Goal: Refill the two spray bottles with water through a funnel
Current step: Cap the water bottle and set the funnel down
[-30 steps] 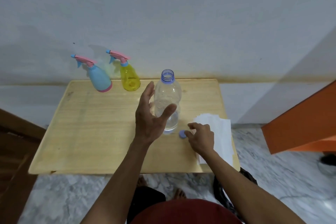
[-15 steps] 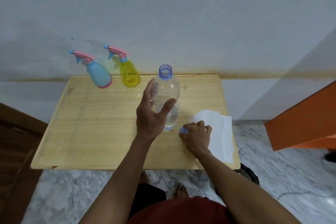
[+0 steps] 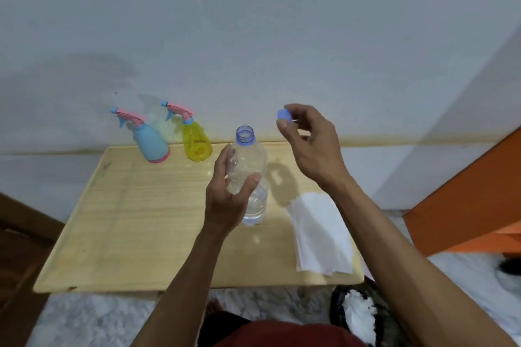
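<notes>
Right hand (image 3: pixel 310 146): pinches the blue cap (image 3: pixel 284 115) — raised at 1 o'clock of the open neck.
Left hand (image 3: pixel 228 194): wraps the water bottle (image 3: pixel 249 177), mid-surface.
Spray bottles: blue (image 3: pixel 150 144), yellow (image 3: pixel 196 141), at 11 o'clock, heads on.
Capping: steady the bottle, lower the cap square — then twist.

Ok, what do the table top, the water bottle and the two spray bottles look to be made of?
Table top: pale wood with visible grain, matte. Water bottle: thin clear plastic, see-through and glossy. Blue spray bottle: opaque plastic, smooth. Yellow spray bottle: translucent tinted plastic, light passes through. All are judged by look alone.
</notes>
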